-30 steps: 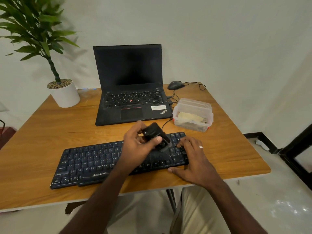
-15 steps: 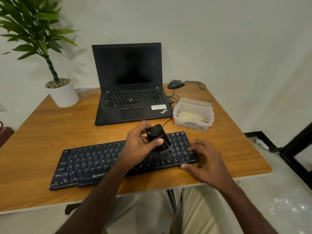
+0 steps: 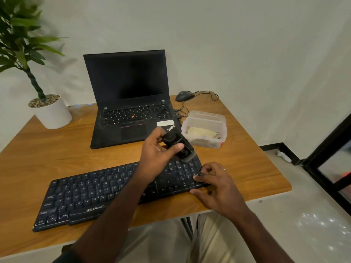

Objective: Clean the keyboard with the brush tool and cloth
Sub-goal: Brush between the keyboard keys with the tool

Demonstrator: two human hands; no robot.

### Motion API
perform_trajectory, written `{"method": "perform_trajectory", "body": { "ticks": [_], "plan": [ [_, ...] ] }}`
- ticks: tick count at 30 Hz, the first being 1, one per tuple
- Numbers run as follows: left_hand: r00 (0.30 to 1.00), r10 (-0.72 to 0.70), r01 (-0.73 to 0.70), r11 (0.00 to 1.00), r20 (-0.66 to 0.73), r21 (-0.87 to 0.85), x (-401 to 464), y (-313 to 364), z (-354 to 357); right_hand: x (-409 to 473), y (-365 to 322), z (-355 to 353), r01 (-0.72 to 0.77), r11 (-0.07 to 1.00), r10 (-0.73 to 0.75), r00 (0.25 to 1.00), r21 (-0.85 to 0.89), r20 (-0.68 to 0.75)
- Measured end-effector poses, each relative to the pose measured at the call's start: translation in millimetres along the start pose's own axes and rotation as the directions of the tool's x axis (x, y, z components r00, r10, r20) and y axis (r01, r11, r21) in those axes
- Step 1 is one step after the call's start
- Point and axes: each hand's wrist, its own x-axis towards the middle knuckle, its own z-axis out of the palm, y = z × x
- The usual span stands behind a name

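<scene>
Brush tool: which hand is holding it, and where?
The left hand grips the brush tool around its black upper body; the bristle end points toward the keyboard.

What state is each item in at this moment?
Laptop: open, screen dark.
Keyboard: flat on table.
Brush tool: held by left hand.
Right hand: grips the keyboard's end.
Plastic box: lid on.

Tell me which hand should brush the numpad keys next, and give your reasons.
Left. The left hand already grips the brush tool, its bristles poised over the far right end of the keyboard. The right hand holds that end of the keyboard steady and carries no tool.
</scene>
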Motion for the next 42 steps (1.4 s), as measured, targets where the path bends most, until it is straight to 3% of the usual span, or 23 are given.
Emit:
{"method": "perform_trajectory", "body": {
  "ticks": [4,8,12,19,21,25,29,33,37,42],
  "plan": [
    [0.989,-0.051,0.028,0.986,0.141,0.165,-5,9,-15,-1,1,1,0.014,1.0,-0.014,1.0,-0.026,-0.012],
    [0.97,-0.043,0.002,0.985,0.238,0.17,-7,-4,9,-1,-2,2,0.045,0.997,-0.046,0.999,-0.058,-0.017],
    [0.988,0.014,-0.025,0.997,0.156,0.07,-2,-18,30,-1,-3,0,0.053,0.996,-0.056,0.998,-0.074,-0.032],
    [0.995,-0.095,0.085,0.965,-0.028,-0.25,-8,-16,16,0,-5,-1,0.054,0.996,-0.056,0.998,-0.073,-0.025],
    [0.997,-0.074,0.068,0.982,-0.025,-0.177,-6,-9,-2,0,-5,-1,0.047,0.996,-0.048,0.999,-0.071,-0.021],
    [0.988,-0.057,0.039,0.991,0.144,0.125,-3,7,-27,1,-5,-1,0.046,0.997,-0.048,0.999,-0.069,-0.019],
    [0.957,-0.096,0.053,0.986,0.273,0.16,-8,4,-5,1,-5,0,0.053,0.995,-0.054,0.999,-0.079,-0.01],
    [0.977,-0.019,-0.001,0.996,0.214,0.095,-3,-14,29,0,-4,0,0.063,0.994,-0.066,0.997,-0.085,-0.027],
    [0.996,-0.048,0.048,0.999,0.073,0.004,0,-18,28,0,-5,0,0.064,0.995,-0.066,0.998,-0.073,-0.021],
    [0.996,-0.056,0.047,0.99,0.069,0.132,3,-6,-8,1,-4,0,0.056,0.996,-0.057,0.998,-0.071,-0.017]
  ]
}}
